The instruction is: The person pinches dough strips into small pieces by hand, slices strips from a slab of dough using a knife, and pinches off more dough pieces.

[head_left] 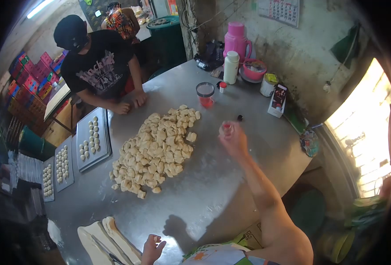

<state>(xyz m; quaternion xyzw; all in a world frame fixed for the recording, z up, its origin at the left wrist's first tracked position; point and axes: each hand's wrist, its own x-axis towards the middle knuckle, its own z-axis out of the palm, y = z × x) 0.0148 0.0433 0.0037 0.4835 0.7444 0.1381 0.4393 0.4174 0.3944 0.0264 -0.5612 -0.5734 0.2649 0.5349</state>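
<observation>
My right hand is raised over the metal table, wrapped round a small clear glass with something red in it. Near the table's front edge is my left hand, its fingers loosely curled and apart, with nothing visible in them. To its left lie long flat strips of dough, with a dark, thin tool on them. A large heap of dough pieces covers the middle of the table. Beyond my right hand stands a clear measuring cup holding red liquid.
A co-worker stands across the table, hands on its edge. Trays of small dough balls lie at the left. A pink thermos, white bottle, pink bowl, can and small box line the back right.
</observation>
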